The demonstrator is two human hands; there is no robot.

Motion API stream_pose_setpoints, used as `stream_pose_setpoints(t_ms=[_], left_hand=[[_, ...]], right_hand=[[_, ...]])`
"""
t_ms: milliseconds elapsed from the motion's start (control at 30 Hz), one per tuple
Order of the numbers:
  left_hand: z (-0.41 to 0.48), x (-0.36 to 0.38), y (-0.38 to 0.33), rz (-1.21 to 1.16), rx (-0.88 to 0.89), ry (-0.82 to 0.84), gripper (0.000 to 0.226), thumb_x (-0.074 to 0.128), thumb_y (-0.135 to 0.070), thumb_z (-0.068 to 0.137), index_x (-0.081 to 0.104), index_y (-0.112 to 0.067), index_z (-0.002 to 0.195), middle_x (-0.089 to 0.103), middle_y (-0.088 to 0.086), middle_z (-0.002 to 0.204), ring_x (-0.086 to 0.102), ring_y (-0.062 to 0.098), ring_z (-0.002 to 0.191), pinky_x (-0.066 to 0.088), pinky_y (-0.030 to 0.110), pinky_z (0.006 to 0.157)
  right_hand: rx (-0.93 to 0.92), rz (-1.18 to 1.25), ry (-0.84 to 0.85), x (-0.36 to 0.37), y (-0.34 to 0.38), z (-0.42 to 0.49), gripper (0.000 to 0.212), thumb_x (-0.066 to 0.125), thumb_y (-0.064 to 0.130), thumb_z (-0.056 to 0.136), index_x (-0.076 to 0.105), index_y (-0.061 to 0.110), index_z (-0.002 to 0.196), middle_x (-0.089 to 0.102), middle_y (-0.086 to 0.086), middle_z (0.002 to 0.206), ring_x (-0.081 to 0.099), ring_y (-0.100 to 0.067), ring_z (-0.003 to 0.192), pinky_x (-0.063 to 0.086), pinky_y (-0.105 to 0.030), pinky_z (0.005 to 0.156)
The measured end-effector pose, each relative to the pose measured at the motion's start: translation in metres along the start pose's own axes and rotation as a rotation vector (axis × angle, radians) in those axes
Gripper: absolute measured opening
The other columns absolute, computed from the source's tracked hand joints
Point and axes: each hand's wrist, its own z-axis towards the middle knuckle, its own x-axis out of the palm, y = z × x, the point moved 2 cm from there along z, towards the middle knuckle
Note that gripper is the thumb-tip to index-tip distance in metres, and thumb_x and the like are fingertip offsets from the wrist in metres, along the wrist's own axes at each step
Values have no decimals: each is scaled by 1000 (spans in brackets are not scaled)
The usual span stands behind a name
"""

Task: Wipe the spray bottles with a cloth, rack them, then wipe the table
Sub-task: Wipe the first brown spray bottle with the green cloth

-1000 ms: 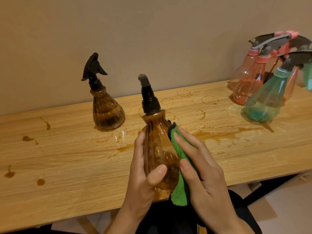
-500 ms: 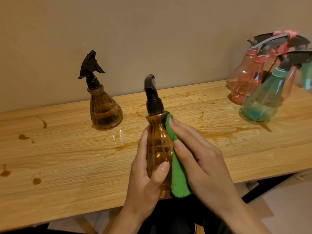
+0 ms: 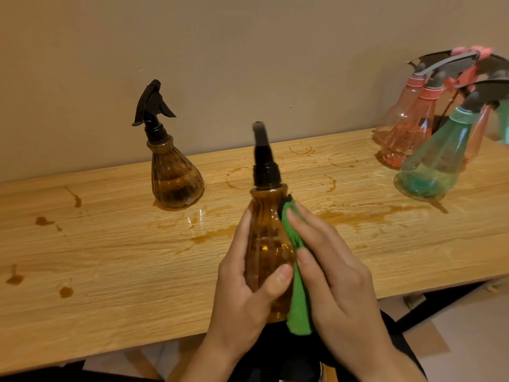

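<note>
My left hand (image 3: 245, 296) grips an amber ribbed spray bottle (image 3: 265, 244) with a black nozzle, held upright above the table's near edge. My right hand (image 3: 333, 274) presses a green cloth (image 3: 298, 296) flat against the bottle's right side. A second amber spray bottle (image 3: 175, 177) stands on the wooden table (image 3: 110, 257) near the wall, to the left. At the right, pink spray bottles (image 3: 407, 133) and a green spray bottle (image 3: 435, 164) hang tilted from a rack that is mostly out of frame.
Brown liquid stains (image 3: 209, 238) and ring marks (image 3: 301, 148) spot the tabletop, with drips (image 3: 66, 292) at the left. A plain wall runs behind the table. Dark table legs (image 3: 429, 307) and floor show below the near edge at the right.
The held bottle has turned slightly in my left hand. My right hand with the cloth has slid along the bottle's right side, up toward the shoulder.
</note>
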Motion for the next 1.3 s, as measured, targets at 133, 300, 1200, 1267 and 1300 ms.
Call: stream_pose_setpoints(t_ms=[133, 300, 1200, 1267, 1300], left_hand=[[1, 0, -1, -36, -15, -9, 71, 66, -36, 82, 42, -34, 149, 63, -23, 138, 62, 3, 126, 51, 15, 95], [-1, -8, 5, -111, -25, -134, 79, 68, -38, 79, 44, -20, 152, 65, 11, 138, 64, 34, 127, 48, 60, 106], [3, -11, 4, 42, -43, -90, 89, 78, -78, 63, 47, -54, 143, 53, 2, 146, 56, 17, 135, 53, 28, 100], [3, -9, 3, 14, -23, -125, 82, 77, -63, 72, 45, -50, 147, 55, -7, 146, 57, 9, 134, 51, 20, 99], [3, -7, 3, -4, -3, -140, 76, 73, -54, 78, 44, -49, 149, 56, -12, 146, 57, 7, 134, 50, 19, 100]], right_hand=[[-25, 59, 85, -7, 4, 15, 43, 47, 26, 106, 48, 35, 149, 42, 18, 157, 35, 2, 146, 31, -12, 113], [-144, -64, 36, 0, -4, -18, 44, 43, 23, 105, 51, 22, 148, 39, 6, 160, 36, -19, 149, 32, -34, 120], [94, 195, 54, 3, -5, 9, 45, 48, 42, 101, 49, 41, 147, 47, 26, 151, 39, 4, 142, 33, -9, 109], [101, 176, 60, 1, -5, 9, 47, 49, 44, 100, 47, 43, 147, 45, 26, 152, 38, 5, 142, 32, -7, 108], [102, 157, 64, 0, -5, 9, 49, 49, 46, 100, 45, 45, 148, 42, 26, 153, 36, 5, 143, 31, -7, 108]])
